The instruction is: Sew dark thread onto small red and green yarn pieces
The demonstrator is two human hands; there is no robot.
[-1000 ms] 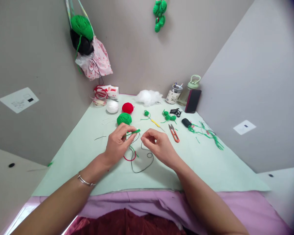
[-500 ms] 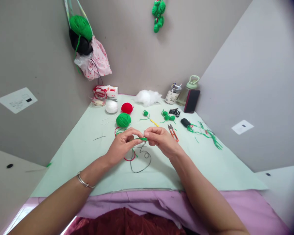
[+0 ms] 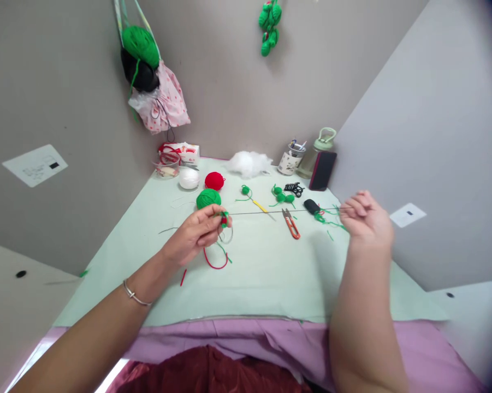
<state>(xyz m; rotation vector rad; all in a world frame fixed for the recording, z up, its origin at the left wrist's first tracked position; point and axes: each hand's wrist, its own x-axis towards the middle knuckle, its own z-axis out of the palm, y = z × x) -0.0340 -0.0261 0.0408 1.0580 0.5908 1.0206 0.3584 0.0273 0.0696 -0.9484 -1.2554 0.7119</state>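
My left hand [image 3: 199, 230] pinches a small green and red crochet piece [image 3: 224, 220] between thumb and fingers. From it a dark thread [image 3: 278, 211] runs taut across the table to my right hand [image 3: 364, 215]. That hand is closed, raised at the right, and slightly blurred. Whether it also grips a needle is hidden by the fingers. Under my left hand lie a curved red yarn strand [image 3: 216, 267] and green yarn ends. A green yarn ball [image 3: 208, 200] sits just behind the left fingers.
Orange-handled thread snips [image 3: 291, 225] and a yellow crochet hook [image 3: 260, 206] lie mid-table. Behind are a red yarn ball [image 3: 215, 180], a white yarn ball [image 3: 189, 178], white stuffing [image 3: 249, 164], a pen holder [image 3: 290, 161], a bottle [image 3: 310, 162] and a phone [image 3: 323, 171].
My right hand has moved far to the right, away from my left hand, and the loosely looped dark thread is now drawn straight. My left hand has shifted slightly left with the crochet piece.
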